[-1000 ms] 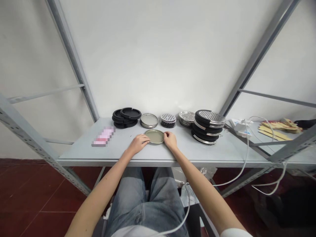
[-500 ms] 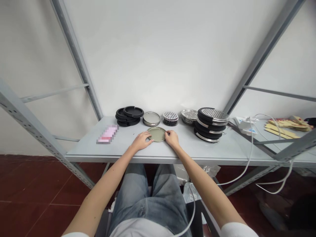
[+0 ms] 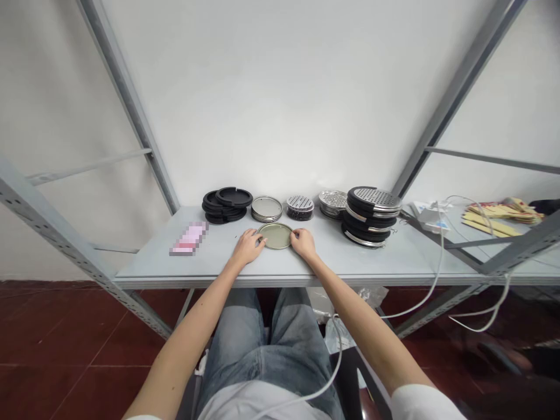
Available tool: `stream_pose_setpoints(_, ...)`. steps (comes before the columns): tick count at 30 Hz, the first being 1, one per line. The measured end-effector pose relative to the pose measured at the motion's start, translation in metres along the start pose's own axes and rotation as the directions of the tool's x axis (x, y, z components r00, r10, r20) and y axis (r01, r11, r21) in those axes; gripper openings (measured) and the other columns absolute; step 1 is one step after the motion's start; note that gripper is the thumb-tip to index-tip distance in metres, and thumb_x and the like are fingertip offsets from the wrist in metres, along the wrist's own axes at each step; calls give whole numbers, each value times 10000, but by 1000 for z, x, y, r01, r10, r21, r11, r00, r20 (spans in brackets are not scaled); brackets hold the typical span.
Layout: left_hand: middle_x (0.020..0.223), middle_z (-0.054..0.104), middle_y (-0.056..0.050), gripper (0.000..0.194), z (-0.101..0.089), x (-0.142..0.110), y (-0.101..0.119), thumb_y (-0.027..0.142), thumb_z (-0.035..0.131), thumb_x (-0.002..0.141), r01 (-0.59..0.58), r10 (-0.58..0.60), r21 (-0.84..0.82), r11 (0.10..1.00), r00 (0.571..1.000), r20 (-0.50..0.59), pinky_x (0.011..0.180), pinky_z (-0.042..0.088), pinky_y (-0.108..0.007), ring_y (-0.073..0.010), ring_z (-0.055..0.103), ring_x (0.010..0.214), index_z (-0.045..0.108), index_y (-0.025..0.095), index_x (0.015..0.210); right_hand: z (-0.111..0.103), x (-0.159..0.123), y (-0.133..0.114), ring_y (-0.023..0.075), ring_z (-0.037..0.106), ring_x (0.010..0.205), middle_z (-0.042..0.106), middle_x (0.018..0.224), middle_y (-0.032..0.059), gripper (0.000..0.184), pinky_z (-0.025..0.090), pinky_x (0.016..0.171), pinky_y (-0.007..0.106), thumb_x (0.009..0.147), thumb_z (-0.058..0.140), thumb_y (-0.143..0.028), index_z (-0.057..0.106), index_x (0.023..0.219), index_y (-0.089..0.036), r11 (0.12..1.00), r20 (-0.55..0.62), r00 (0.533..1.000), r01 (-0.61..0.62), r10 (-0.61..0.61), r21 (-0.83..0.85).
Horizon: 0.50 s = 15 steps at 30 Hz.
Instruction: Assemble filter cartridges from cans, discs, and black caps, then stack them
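Head view. The round shallow dish (image 3: pixel 275 236) lies on the grey tabletop (image 3: pixel 324 261), near side, at the middle, between both hands. The right hand (image 3: pixel 303 242) has its fingers curled in and pinches the right rim. The left hand (image 3: pixel 248 246) has bent fingers touching the left rim; whether they grip it or only rest on it cannot be told.

Possible faults: uneven pressure from the hands could tip or skid the dish. A push to the far side could drive it into the stack of metal dishes (image 3: pixel 266 209), just beyond it. The tall stack of black and metal discs (image 3: pixel 371 216), at right, sits unevenly and could topple if the right arm swept outward.

Surroundings: black rings (image 3: pixel 230 204) lie piled at far left; slotted discs (image 3: pixel 300 207) and perforated discs (image 3: pixel 333 203) limit movement on the far side. A blurred-out pink item (image 3: pixel 189 238) lies left of the left hand. A white cable (image 3: pixel 433 286) hangs over the near edge at right.
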<state>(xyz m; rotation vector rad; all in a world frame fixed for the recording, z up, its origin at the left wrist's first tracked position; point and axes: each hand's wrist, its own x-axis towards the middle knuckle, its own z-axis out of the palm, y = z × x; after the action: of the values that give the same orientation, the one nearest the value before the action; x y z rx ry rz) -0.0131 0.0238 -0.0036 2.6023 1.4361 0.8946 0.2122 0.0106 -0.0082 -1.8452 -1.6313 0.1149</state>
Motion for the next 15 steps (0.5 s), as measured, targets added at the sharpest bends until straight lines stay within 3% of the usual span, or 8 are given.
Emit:
stream_pose_setpoints(4,1131,666,-116,291,-2,-2,1,351,525,916,0,1,-19,1000,1000,4,1003,456,-400,-264,576,1111,685,166,1075,0,-1,-1,208,629,983,710,1054,115,299,405,885,252,870,466,-239,741,951,-152,1000,10,1000,5,-5,-21)
stream_pose_setpoints(9,1183,652,-130,370,-1,-2,0,342,574,892,26,-27,-40,999,999,-22,1009,438,-401,-272,561,1140,605,149,1207,-1,-3,-4,214,625,984,706,1060,119,308,401,873,256,885,455,-236,737,979,-155,997,22,1000,14,-13,-77)
stream_pose_setpoints(15,1158,661,-114,309,-2,-2,1,366,532,914,42,-41,-21,999,998,51,1014,428,-380,-261,565,1128,663,155,1098,-5,-7,-7,213,607,1001,699,1058,122,317,387,893,258,906,431,-216,724,1005,-149,989,51,998,53,-46,-135)
